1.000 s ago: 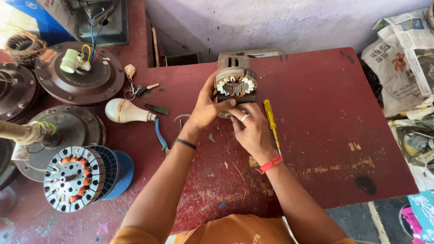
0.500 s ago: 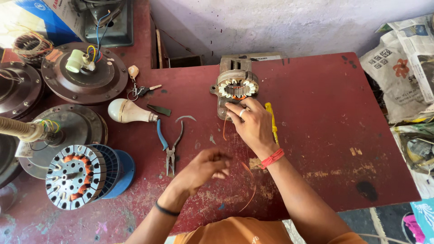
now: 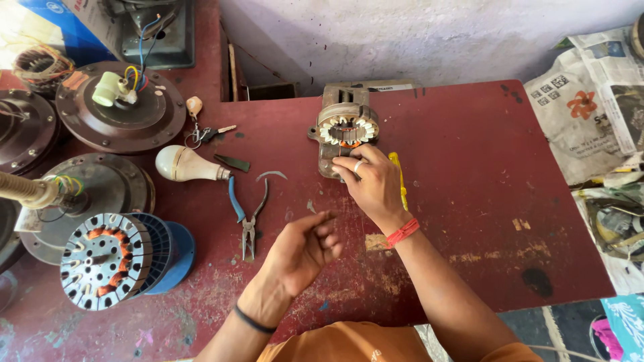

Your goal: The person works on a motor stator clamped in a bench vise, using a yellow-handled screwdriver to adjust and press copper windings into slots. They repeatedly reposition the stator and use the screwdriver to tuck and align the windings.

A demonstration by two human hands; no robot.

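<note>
Right hand [image 3: 371, 182] pinches motor stator [image 3: 347, 129] front edge; left hand [image 3: 303, 247] loose, empty, nearer than stator. One-handed hold: stator may tip off its mount.

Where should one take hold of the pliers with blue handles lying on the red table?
Grip the pliers with blue handles by both handles, coming from above on the left hand's side. The handles spread toward the far edge of the red table; the jaws point toward the person.

blue cardboard box [image 3: 50, 17] top left; printed newspapers [image 3: 590, 100] right edge
</note>
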